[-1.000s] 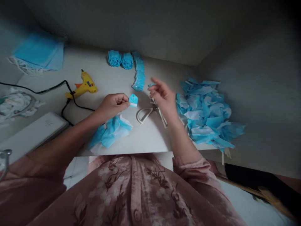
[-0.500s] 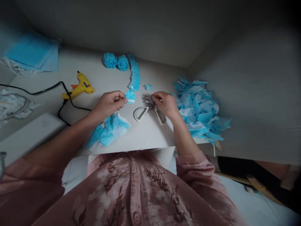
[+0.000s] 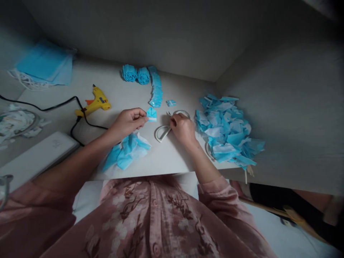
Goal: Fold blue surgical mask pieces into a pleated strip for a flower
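My left hand pinches a small folded blue piece with a white edge, held just above the white table. My right hand is closed around the white-handled scissors, which lie on the table between both hands. One handle loop shows left of the hand, another curves behind it. A tiny blue scrap lies just beyond the scissors.
A heap of blue and white cut pieces fills the table's right end. Crumpled blue fabric lies under my left wrist. Two blue rolled rosettes and a blue strip sit at the back. A yellow glue gun with black cord lies left.
My right hand came down from the air onto the scissors and closed on them, shifting them slightly. A small blue scrap now lies beyond them. My left hand kept its piece.
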Demonstrator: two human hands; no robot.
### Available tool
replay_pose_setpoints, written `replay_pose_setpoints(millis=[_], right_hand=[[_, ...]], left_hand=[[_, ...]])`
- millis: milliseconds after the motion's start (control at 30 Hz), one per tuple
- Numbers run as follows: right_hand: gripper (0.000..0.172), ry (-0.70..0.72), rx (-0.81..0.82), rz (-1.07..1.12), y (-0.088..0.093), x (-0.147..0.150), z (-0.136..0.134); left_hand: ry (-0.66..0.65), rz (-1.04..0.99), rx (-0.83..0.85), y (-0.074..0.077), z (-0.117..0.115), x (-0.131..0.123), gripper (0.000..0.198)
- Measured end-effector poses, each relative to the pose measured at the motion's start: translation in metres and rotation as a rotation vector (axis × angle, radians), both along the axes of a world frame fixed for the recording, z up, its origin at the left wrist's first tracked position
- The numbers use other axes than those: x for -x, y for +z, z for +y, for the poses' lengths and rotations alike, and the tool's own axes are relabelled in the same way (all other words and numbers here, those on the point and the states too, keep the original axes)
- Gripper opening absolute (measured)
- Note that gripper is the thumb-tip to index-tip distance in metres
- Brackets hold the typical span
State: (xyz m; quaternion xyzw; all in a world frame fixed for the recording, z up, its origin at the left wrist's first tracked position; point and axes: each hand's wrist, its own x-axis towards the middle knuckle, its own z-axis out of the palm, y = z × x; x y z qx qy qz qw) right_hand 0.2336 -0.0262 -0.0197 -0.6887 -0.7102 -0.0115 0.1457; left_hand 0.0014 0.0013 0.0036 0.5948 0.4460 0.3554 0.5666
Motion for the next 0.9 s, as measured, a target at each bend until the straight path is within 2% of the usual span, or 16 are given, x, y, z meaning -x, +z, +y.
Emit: replay_pose_setpoints(millis=[167, 400, 733, 900], right_hand=[[0.019, 0.014, -0.057, 0.160, -0.011, -0.010, 0.002], [0.016, -0.009, -0.007, 0.499, -0.018, -0.025, 0.003], [0.015, 0.000, -0.024, 0.742, -0.027, -0.032, 0.006], [0.018, -0.067, 0.031, 0.999, -0.033, -0.034, 0.010]], left_hand=[[0.009, 0.000, 0.011, -0.004, 0.002, 0.002, 0.020], [0.004, 0.015, 0.045, 0.000, 0.000, 0.000, 0.020], [0.030, 0.030, 0.064, -0.003, 0.001, 0.002, 0.021], [0.014, 0.029, 0.072, -0.003, 0.000, 0.002, 0.020]])
